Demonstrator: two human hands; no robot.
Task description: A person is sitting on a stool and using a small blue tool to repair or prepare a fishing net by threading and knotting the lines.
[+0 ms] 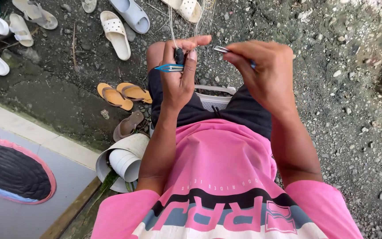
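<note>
My left hand (pixel 180 73) is raised over my lap, fingers closed on a blue netting needle (pixel 169 67) that points left, and on a small dark piece at the net's edge. A fine pale fishing net (pixel 191 22) stretches away from that hand toward the top of the view. My right hand (pixel 261 71) is beside it on the right, pinching a thin grey-blue tool (pixel 222 49) whose tip points at the left hand's fingertips. I wear a pink shirt and dark shorts.
Gravelly ground (pixel 345 102) surrounds me. White sandals (pixel 115 33) and orange flip-flops (pixel 124 94) lie at the upper left. White plastic containers (pixel 124 161) sit by my left side, a white basket (pixel 215 99) lies under my lap, and a grey slab with a dark oval (pixel 12 170) is at the lower left.
</note>
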